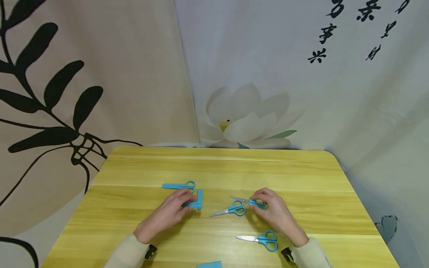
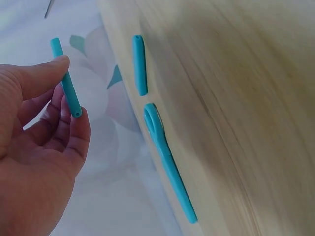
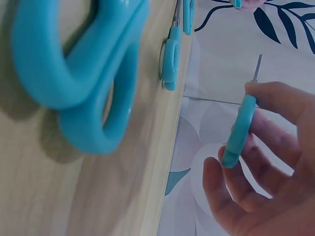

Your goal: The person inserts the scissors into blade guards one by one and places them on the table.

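Note:
My left hand point(image 1: 172, 208) pinches a blue scissor sheath point(image 2: 70, 88) between thumb and fingers, raised off the table in the left wrist view. A second blue sheath point(image 1: 200, 196) lies just beyond it. Behind that hand rest sheathed scissors point(image 1: 175, 186), blue cover over the blades. With thumb and fingertips, my right hand point(image 1: 275, 208) holds blue-handled scissors point(image 3: 241, 128) by the handles, their bare blades pointing left in the head view. Uncovered scissors point(image 1: 232, 210) lie between the hands. Another uncovered pair point(image 1: 268, 240) lies nearer me, below the right hand.
A further blue piece point(image 1: 210, 265) shows at the bottom edge of the head view, partly cut off. Everything lies on a wooden table point(image 1: 134, 163). Printed curtains point(image 1: 251, 56) hang behind its far edge. Black buckles point(image 1: 151, 252) sit at both wrists.

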Tool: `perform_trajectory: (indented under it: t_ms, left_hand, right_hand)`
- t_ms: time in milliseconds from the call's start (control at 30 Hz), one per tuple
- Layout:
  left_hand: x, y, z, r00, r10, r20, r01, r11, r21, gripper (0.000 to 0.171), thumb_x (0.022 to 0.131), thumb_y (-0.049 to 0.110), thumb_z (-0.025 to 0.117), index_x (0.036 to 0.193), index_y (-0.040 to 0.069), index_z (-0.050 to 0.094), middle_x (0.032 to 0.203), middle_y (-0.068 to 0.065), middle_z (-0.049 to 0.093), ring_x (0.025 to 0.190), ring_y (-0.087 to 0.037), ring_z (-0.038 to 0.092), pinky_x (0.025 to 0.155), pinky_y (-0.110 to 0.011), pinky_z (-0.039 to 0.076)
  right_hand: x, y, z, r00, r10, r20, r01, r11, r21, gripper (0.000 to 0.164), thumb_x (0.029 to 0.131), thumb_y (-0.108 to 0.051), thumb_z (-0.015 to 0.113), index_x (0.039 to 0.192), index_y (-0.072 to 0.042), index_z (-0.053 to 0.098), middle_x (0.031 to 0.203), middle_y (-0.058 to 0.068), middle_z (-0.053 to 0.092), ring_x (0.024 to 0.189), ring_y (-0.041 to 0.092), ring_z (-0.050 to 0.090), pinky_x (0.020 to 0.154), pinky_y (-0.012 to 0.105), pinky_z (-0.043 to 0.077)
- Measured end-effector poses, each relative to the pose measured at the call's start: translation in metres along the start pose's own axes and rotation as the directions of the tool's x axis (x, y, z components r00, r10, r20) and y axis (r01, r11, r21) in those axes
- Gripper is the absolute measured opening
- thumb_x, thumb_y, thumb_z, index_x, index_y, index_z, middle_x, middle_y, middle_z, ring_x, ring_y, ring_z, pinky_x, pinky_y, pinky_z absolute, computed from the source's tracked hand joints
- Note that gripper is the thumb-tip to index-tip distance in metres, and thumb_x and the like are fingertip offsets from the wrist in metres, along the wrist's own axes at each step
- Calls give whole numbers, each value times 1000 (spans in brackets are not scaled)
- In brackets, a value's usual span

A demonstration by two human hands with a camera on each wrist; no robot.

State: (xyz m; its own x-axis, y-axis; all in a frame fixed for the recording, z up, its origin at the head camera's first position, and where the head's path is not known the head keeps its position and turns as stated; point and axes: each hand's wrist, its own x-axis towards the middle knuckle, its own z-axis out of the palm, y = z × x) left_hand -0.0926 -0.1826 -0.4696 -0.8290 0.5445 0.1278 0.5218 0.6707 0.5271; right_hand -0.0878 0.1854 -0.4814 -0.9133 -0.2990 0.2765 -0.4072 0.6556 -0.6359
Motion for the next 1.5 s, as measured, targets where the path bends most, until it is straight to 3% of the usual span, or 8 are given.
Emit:
perform_trajectory:
  t_ms: [367, 633, 1000, 1500]
  left_hand:
    - [8, 12, 6, 999, 27, -43, -29, 999, -43, 17, 96, 8, 74, 113, 14, 71, 109, 10, 56, 95, -7, 52, 84, -31, 54]
    - [16, 20, 14, 993, 71, -90, -77, 995, -57, 21, 94, 3, 76, 112, 11, 71, 108, 8, 57, 95, -8, 54, 83, -30, 54]
    - [24, 35, 17, 996, 53, -76, -58, 996, -69, 19, 96, 6, 74, 115, 11, 71, 110, 7, 59, 100, -10, 55, 87, -33, 53]
    - [24, 39, 17, 996, 39, -85, -44, 997, -66, 19, 96, 7, 74, 114, 11, 71, 109, 7, 58, 97, -9, 54, 86, -33, 53]
  right_hand:
    - [-7, -2, 2, 1000, 13, -3, -13, 1000, 4, 20, 82, -8, 88, 98, -16, 79, 107, -7, 66, 97, 17, 64, 80, 34, 56]
    - [-9, -6, 1, 998, -45, -45, 45, 999, -16, 21, 80, -7, 89, 97, -15, 79, 107, -5, 67, 97, 18, 64, 77, 34, 57]
    - [-9, -13, -1, 991, -116, -73, 111, 991, -70, 22, 77, -8, 90, 96, -13, 79, 106, -4, 68, 100, 19, 63, 78, 35, 57]
    - [-3, -25, 5, 986, -159, -54, 154, 985, -81, 23, 77, -10, 91, 97, -13, 80, 107, -5, 68, 102, 17, 63, 81, 36, 57]
